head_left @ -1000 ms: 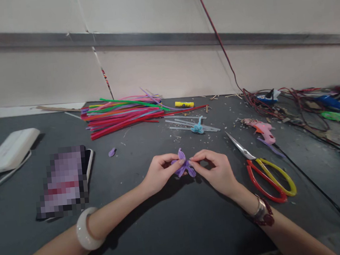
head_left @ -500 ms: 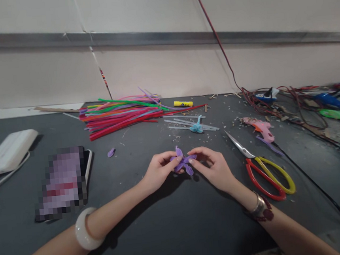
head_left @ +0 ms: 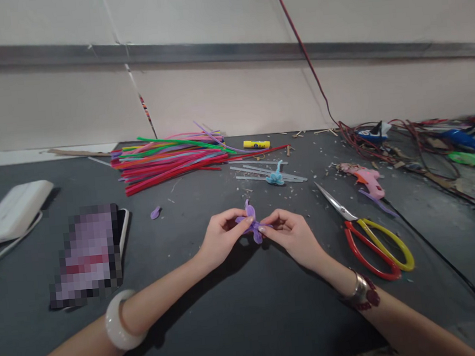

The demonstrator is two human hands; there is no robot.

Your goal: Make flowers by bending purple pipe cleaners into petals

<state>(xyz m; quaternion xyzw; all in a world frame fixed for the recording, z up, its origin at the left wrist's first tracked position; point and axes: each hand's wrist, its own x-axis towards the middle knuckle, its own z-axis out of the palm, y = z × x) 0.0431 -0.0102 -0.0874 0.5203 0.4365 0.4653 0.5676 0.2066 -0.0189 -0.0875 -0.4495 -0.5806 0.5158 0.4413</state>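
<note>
Between my hands, above the dark table, is a purple pipe-cleaner flower point(head_left: 257, 233) with several looped petals. My left hand point(head_left: 225, 235) pinches it from the left, thumb lying over its middle. From the other side my right hand point(head_left: 291, 233) grips a petal between thumb and fingers. Parts of the flower are hidden behind the fingertips. A loose purple petal point(head_left: 155, 213) lies on the table to the left. Beyond the hands a light-blue pipe-cleaner piece point(head_left: 275, 177) rests on several translucent glue sticks point(head_left: 251, 177).
Scissors point(head_left: 362, 228) with red and yellow handles lie right of my right hand, near a pink glue gun point(head_left: 366, 179). A bundle of coloured pipe cleaners point(head_left: 170, 164) and a yellow tube point(head_left: 257, 144) are at the back. A phone point(head_left: 88, 257) and white power bank point(head_left: 13, 211) lie left.
The flower has turned between my fingers, its lower petal swinging left and in. My right hand has shifted slightly left, closer to the flower's middle.
</note>
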